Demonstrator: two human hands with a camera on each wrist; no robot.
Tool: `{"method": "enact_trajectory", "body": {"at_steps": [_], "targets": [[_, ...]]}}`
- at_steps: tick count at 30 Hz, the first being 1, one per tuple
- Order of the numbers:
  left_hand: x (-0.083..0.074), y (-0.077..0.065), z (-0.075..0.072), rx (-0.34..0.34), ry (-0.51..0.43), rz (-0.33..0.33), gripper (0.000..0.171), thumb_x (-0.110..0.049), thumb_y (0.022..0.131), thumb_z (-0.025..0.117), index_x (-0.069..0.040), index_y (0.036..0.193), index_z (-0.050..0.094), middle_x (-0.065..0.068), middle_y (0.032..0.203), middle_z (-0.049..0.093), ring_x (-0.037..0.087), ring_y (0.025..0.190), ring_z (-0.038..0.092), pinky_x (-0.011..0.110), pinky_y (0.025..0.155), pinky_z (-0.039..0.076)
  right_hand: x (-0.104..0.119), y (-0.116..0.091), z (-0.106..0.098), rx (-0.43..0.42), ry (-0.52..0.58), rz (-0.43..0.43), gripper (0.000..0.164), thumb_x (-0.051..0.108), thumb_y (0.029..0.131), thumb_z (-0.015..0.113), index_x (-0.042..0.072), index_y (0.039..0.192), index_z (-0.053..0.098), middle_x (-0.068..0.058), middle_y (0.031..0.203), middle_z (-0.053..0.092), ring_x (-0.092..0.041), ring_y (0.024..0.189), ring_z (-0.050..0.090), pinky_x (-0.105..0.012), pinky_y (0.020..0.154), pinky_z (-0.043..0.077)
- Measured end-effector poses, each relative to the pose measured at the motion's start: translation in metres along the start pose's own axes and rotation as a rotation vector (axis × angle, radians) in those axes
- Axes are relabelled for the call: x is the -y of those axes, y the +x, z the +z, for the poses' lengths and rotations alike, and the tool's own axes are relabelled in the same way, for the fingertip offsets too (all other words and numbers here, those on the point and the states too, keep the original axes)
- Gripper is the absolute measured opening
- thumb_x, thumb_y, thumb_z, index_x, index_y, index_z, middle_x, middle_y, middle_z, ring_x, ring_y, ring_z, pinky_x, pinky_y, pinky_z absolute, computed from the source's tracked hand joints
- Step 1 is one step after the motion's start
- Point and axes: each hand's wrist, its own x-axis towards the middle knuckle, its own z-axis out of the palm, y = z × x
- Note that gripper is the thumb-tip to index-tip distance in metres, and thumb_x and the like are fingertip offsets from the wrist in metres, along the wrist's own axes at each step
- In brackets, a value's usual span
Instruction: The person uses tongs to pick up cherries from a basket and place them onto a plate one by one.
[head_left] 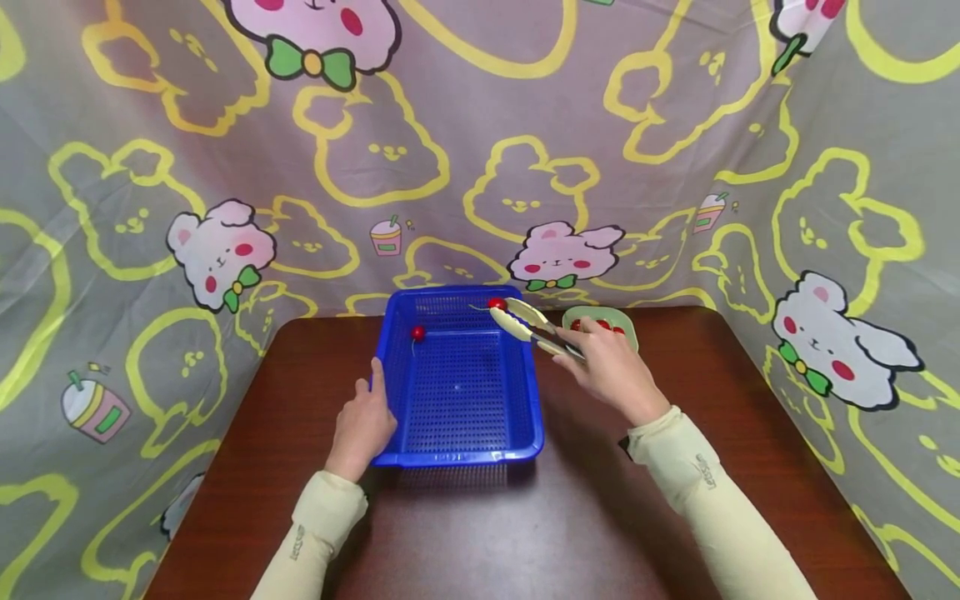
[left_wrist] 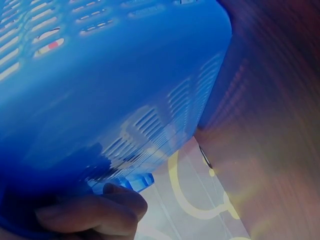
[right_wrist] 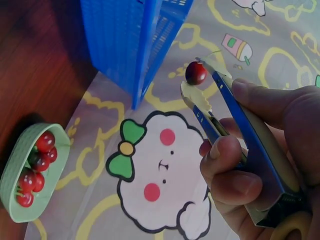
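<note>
My right hand [head_left: 611, 367] grips a pair of tongs [right_wrist: 250, 145] with cream tips. Pinched at the tips is a red cherry [right_wrist: 196, 73] with a thin stem, above the far right part of a blue plastic basket [head_left: 536, 400]. My left hand [head_left: 363, 425] holds the basket's left rim; in the left wrist view its fingers [left_wrist: 100, 212] curl at the edge. Inside the basket, toward the far left, lies another cherry [head_left: 417, 333] with its stem. Beyond the right hand stands a pale green dish [right_wrist: 12, 175] holding several red cherries [right_wrist: 46, 141], partly hidden by that hand in the head view.
The basket and dish stand on a dark brown wooden table [head_left: 247, 467]. A grey curtain [head_left: 450, 183] printed with yellow outlines and white cartoon animals hangs behind the table and along both sides.
</note>
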Motion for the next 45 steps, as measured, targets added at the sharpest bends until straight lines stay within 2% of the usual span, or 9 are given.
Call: {"method": "enact_trajectory", "body": {"at_steps": [6, 14, 20, 24, 27, 45], "targets": [[0.0, 0.0, 0.0, 0.01, -0.003, -0.005, 0.086, -0.007, 0.094, 0.059, 0.003, 0.164, 0.011, 0.035, 0.119, 0.052, 0.03, 0.057, 0.053, 0.047, 0.057, 0.052, -0.014, -0.012, -0.001, -0.038, -0.009, 0.001, 0.041, 0.026, 0.09, 0.08, 0.01, 0.127, 0.074, -0.009, 0.091, 0.061, -0.031, 0.072, 0.059, -0.048, 0.066, 0.05], [0.0, 0.0, 0.0, 0.0, -0.001, -0.003, 0.084, -0.007, 0.093, 0.06, 0.004, 0.163, 0.015, 0.035, 0.119, 0.053, 0.029, 0.056, 0.053, 0.045, 0.056, 0.052, -0.033, -0.027, -0.005, -0.04, 0.0, 0.062, 0.044, 0.024, 0.091, 0.079, 0.008, 0.132, 0.072, -0.015, 0.102, 0.066, -0.036, 0.077, 0.065, -0.053, 0.068, 0.052], [0.001, 0.0, 0.0, 0.008, -0.009, -0.002, 0.084, -0.007, 0.093, 0.059, 0.004, 0.163, 0.014, 0.035, 0.12, 0.052, 0.028, 0.056, 0.053, 0.043, 0.054, 0.051, -0.044, -0.036, -0.009, -0.052, -0.009, 0.082, 0.042, 0.023, 0.091, 0.079, 0.007, 0.129, 0.073, -0.012, 0.094, 0.061, -0.03, 0.068, 0.058, -0.049, 0.064, 0.049], [0.0, -0.001, -0.001, 0.013, -0.01, -0.005, 0.085, -0.006, 0.093, 0.059, 0.004, 0.164, 0.013, 0.036, 0.122, 0.052, 0.029, 0.057, 0.053, 0.045, 0.055, 0.052, -0.052, -0.042, -0.011, -0.051, -0.017, 0.106, 0.042, 0.023, 0.091, 0.079, 0.007, 0.129, 0.073, -0.008, 0.085, 0.054, -0.025, 0.061, 0.048, -0.042, 0.058, 0.042], [0.0, 0.0, -0.001, 0.011, -0.006, -0.006, 0.085, -0.007, 0.093, 0.059, 0.003, 0.164, 0.013, 0.036, 0.122, 0.052, 0.029, 0.057, 0.053, 0.046, 0.056, 0.052, -0.058, -0.045, -0.012, -0.049, -0.028, 0.122, 0.043, 0.024, 0.09, 0.079, 0.006, 0.129, 0.073, -0.007, 0.083, 0.052, -0.023, 0.06, 0.046, -0.04, 0.057, 0.039], [0.0, 0.0, -0.002, 0.013, -0.002, -0.011, 0.083, -0.008, 0.096, 0.058, 0.002, 0.164, 0.013, 0.033, 0.117, 0.053, 0.027, 0.057, 0.052, 0.042, 0.056, 0.052, -0.083, -0.063, -0.006, -0.019, -0.041, 0.168, 0.037, 0.021, 0.09, 0.079, 0.002, 0.122, 0.075, -0.011, 0.086, 0.059, -0.031, 0.064, 0.056, -0.05, 0.059, 0.046]]}}
